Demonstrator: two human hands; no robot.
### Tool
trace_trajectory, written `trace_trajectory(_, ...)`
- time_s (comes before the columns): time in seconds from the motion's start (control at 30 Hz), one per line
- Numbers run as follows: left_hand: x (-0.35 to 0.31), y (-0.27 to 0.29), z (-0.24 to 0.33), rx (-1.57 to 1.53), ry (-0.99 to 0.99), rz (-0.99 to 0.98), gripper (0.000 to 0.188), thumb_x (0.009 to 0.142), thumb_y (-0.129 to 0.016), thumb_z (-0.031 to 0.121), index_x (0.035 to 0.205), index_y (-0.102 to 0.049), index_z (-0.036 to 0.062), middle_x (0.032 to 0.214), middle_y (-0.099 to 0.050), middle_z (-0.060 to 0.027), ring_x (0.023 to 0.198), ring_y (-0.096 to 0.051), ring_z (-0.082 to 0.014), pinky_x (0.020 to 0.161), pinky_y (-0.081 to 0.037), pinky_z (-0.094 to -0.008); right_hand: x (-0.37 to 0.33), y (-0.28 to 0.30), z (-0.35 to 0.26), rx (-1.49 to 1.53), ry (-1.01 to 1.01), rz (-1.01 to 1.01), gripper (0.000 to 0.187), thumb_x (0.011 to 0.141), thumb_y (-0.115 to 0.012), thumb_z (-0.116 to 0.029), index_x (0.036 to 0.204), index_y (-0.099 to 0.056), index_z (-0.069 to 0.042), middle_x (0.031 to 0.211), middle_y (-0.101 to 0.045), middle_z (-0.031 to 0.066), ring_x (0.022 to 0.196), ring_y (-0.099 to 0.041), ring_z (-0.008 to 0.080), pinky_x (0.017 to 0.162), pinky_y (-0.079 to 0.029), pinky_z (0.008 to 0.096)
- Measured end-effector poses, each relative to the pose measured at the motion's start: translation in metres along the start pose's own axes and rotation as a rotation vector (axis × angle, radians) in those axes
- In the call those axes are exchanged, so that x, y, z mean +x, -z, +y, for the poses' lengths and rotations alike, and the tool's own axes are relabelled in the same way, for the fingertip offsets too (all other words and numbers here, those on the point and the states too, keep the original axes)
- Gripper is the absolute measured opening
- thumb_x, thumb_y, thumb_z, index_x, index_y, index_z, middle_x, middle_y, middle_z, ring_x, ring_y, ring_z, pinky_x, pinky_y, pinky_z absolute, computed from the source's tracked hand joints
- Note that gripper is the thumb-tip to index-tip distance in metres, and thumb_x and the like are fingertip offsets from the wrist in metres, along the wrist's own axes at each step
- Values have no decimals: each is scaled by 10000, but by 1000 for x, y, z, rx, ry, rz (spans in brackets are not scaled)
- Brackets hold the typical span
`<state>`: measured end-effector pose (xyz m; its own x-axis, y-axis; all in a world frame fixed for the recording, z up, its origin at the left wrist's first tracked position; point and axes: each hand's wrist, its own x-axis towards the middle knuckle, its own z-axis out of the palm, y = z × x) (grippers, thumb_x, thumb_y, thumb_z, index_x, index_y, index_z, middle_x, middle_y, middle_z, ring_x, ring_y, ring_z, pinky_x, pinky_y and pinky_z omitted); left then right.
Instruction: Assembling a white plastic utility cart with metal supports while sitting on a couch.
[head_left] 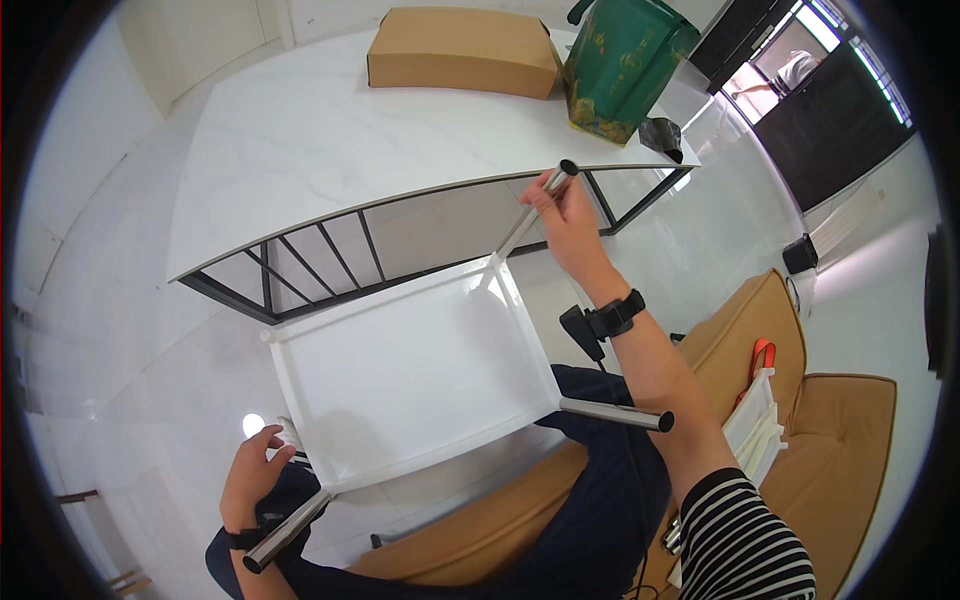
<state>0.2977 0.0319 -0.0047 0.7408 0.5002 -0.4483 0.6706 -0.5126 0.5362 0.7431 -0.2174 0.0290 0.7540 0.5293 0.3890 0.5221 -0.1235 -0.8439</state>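
Observation:
A white rectangular shelf panel with a raised rim rests around my lap. Shiny metal tubes stand at three of its corners; the far left corner shows only a short white socket. My right hand is closed around the far right tube, near its upper end. Another tube sticks out from the near right corner, under my right forearm. A third tube rises at the near left corner, passing in front of my left wrist. Beside the left rim, my left hand has its fingers loosely bent and apart, with nothing visible in them.
A white table with a black frame stands ahead, bearing a brown cardboard box and a green bag. To the right, a tan sofa holds white pieces with an orange strap. A cable runs from my right wrist.

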Motion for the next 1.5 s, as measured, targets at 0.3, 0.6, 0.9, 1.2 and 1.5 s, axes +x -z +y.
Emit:
trace_trajectory(0.3,-2,0,10,17,-3,12,398,817,-659,172,1160,-572,-9,938,-640,-159,866,-610,-310,754,-472,-364,-11,-16,-6,-121,20,-44,204,960,-484,-199,1034,-419,-21,843,-593,97,782,-591,209,744,-470,324)
trace_trajectory(0.6,-6,-2,13,29,-26,43,411,829,-649,185,1174,-558,-21,989,-640,-182,935,-605,-324,820,-470,-373,-2,-19,2,-71,27,6,176,972,-429,-185,1024,-416,-17,818,-595,108,778,-603,233,743,-467,338)
trace_trajectory(0.9,-11,1,15,20,-19,54,420,824,-654,188,1178,-557,-16,991,-642,-180,930,-609,-314,789,-476,-365,0,-20,6,19,-22,29,170,963,-448,-155,1053,-413,-16,877,-591,114,815,-621,228,765,-475,339)
trace_trajectory(1.2,-7,-1,-6,-3,-51,44,404,827,-653,205,1165,-563,2,959,-653,-177,876,-626,-314,754,-484,-368,-5,-10,5,43,-59,-37,226,962,-479,-210,1081,-424,-25,913,-594,94,878,-608,198,808,-464,339)
trace_trajectory(1.5,-9,5,-16,-15,-116,58,413,821,-659,196,1179,-551,21,882,-652,-142,798,-601,-261,713,-463,-356,-81,162,-20,200,-496,-43,345,908,-585,-246,1123,-524,17,930,-620,109,828,-622,180,724,-526,283)
